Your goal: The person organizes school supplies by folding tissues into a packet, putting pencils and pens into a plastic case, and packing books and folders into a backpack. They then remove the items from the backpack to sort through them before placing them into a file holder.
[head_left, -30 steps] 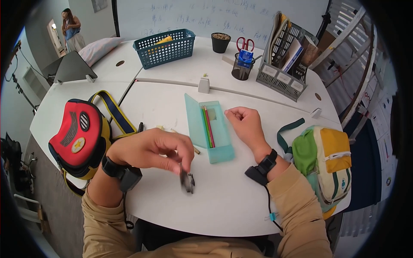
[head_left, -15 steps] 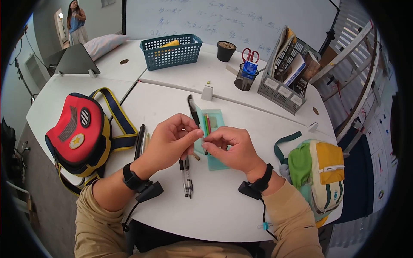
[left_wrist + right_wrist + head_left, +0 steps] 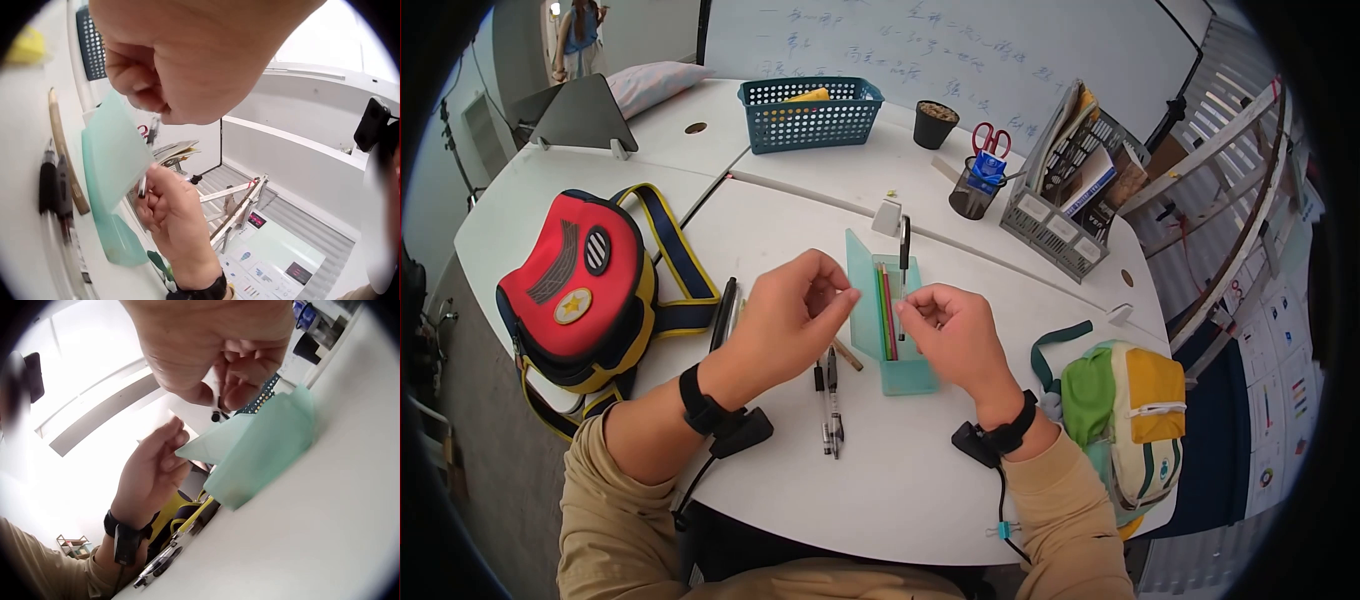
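Above the pale teal pencil case (image 3: 908, 378), my right hand (image 3: 955, 335) pinches a black-capped clear pen (image 3: 904, 245), held upright. The case's lid (image 3: 863, 300) stands raised on its left side. Inside lie a green pencil (image 3: 884, 300) and a red pencil (image 3: 891, 330). My left hand (image 3: 790, 315) hovers left of the case, fingers loosely curled and holding nothing, thumb tip close to the lid's edge. Below it on the table are two clear-barrelled pens (image 3: 832, 410) and a brown wooden pencil (image 3: 847, 354). A black pen (image 3: 723, 312) is partly hidden behind my left wrist.
A red backpack (image 3: 580, 290) lies left, and a green, yellow and cream backpack (image 3: 1135, 420) right. Behind stand a teal basket (image 3: 810, 120), a plant pot (image 3: 935, 125), a mesh pen holder (image 3: 972, 200) with scissors, and a grey file rack (image 3: 1050, 235). A person (image 3: 580, 40) stands far back.
The left hand has set a pen down beside another and brought the black-capped pen to the right hand. The right hand now holds it upright over the case; the left has let go and moved left.
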Demonstrator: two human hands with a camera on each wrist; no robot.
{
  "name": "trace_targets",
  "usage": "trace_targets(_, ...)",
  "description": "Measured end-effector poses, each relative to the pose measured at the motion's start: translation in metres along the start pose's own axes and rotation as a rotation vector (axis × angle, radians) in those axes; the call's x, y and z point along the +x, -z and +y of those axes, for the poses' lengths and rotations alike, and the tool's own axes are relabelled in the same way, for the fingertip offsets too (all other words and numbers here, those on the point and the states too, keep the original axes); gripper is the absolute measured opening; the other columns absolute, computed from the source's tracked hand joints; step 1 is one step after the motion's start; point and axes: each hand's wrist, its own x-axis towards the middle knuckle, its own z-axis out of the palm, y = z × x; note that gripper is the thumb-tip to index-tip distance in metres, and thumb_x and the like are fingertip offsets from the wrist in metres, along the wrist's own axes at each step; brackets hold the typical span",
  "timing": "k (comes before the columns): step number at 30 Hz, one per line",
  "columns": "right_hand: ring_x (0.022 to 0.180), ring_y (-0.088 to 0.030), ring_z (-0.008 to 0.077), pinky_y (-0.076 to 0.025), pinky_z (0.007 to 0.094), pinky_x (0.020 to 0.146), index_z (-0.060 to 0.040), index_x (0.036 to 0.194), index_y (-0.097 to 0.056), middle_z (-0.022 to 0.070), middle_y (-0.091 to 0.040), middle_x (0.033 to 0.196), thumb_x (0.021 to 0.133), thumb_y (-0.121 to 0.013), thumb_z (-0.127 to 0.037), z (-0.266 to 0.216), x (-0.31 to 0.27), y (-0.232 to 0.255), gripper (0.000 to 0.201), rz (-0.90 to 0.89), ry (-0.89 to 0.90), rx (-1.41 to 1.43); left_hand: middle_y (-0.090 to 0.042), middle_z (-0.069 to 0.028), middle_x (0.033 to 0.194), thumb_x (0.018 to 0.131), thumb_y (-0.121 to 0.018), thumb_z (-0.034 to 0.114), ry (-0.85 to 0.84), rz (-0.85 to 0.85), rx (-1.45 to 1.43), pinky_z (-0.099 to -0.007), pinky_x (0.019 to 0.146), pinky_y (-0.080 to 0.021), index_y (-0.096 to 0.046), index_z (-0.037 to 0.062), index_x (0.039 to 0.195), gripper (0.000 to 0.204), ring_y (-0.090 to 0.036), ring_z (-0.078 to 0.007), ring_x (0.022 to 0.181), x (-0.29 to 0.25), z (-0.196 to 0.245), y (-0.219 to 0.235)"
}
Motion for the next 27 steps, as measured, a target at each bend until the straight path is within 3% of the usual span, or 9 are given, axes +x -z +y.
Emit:
trace_targets(4,0.069,-0.069,0.0087,-0.056,0.027,0.068,0.0061,0.103,-0.085,0.0063,-0.08,0.079,0.1,-0.085,-0.021,-0.005,0.001,0.011,0.028,-0.013,-0.135,-0.224,-0.064,-0.0065,0.072,0.096,-0.076,0.0,0.057,0.001,0.34,-0.0299,0.062,-0.05,-0.064,-0.0024,0.106,0.016,-0.062,-0.0123,0.066,0.0,0.007,0.017)
trace_targets(5,0.07,-0.07,0.01,-0.057,0.0275,0.069,0.0062,0.103,-0.085,0.0078,-0.08,0.079,0.099,-0.085,-0.022,-0.005,0.0,0.011,0.028,-0.021,-0.128,-0.243,-0.067,-0.0139,0.071,0.091,-0.073,0.0,0.04,0.017,0.366,-0.0366,0.064,-0.053,-0.065,-0.004,0.1,0.013,-0.065,-0.0235,0.064,0.0,0.002,0.019)
trace_targets(11,0.074,-0.078,0.0162,-0.061,0.0299,0.072,0.0067,0.106,-0.087,0.0142,-0.083,0.082,0.095,-0.083,-0.021,-0.004,-0.002,0.01,0.03,-0.062,-0.137,-0.297,-0.074,-0.0271,0.081,0.09,-0.074,0.014,0.22,-0.335,0.601,-0.0478,0.074,-0.061,-0.071,-0.0066,0.095,0.022,-0.073,-0.0434,0.073,-0.01,0.001,0.03)
trace_targets(17,0.075,-0.079,0.0196,-0.062,0.032,0.072,0.0069,0.109,-0.087,0.0161,-0.084,0.085,0.095,-0.085,-0.022,-0.002,-0.003,0.01,0.032,-0.08,-0.135,-0.328,-0.077,-0.0296,0.082,0.091,-0.076,0.032,0.366,-0.644,0.699,-0.047,0.083,-0.065,-0.084,-0.0053,0.091,0.038,-0.079,-0.0449,0.081,-0.01,0.023,0.026)
trace_targets(20,0.074,-0.079,0.0206,-0.061,0.0324,0.071,0.0068,0.108,-0.087,0.0164,-0.084,0.085,0.095,-0.086,-0.023,-0.004,-0.004,0.009,0.032,-0.089,-0.135,-0.367,-0.077,-0.0293,0.08,0.091,-0.075,0.035,0.342,-0.627,0.712,-0.0475,0.081,-0.065,-0.085,-0.0038,0.089,0.04,-0.079,-0.0461,0.08,-0.014,0.012,0.023)
trace_targets(23,0.072,-0.079,0.0212,-0.061,0.0327,0.07,0.006,0.105,-0.087,0.0163,-0.083,0.081,0.096,-0.086,-0.022,-0.005,-0.004,0.007,0.03,-0.076,-0.135,-0.387,-0.077,-0.0252,0.076,0.092,-0.074,0.033,0.318,-0.634,0.714,-0.0453,0.079,-0.065,-0.084,-0.0047,0.088,0.039,-0.079,-0.0406,0.075,-0.013,0.008,0.023)
trace_targets(27,0.068,-0.078,0.0216,-0.061,0.0326,0.069,0.0051,0.099,-0.087,0.0165,-0.081,0.078,0.097,-0.084,-0.021,-0.009,-0.004,0.005,0.027,-0.047,-0.145,-0.423,-0.076,-0.0154,0.067,0.093,-0.072,0.028,0.458,-0.7,0.609,-0.0396,0.072,-0.065,-0.082,-0.0055,0.083,0.036,-0.078,-0.0287,0.064,-0.007,0.024,0.025)
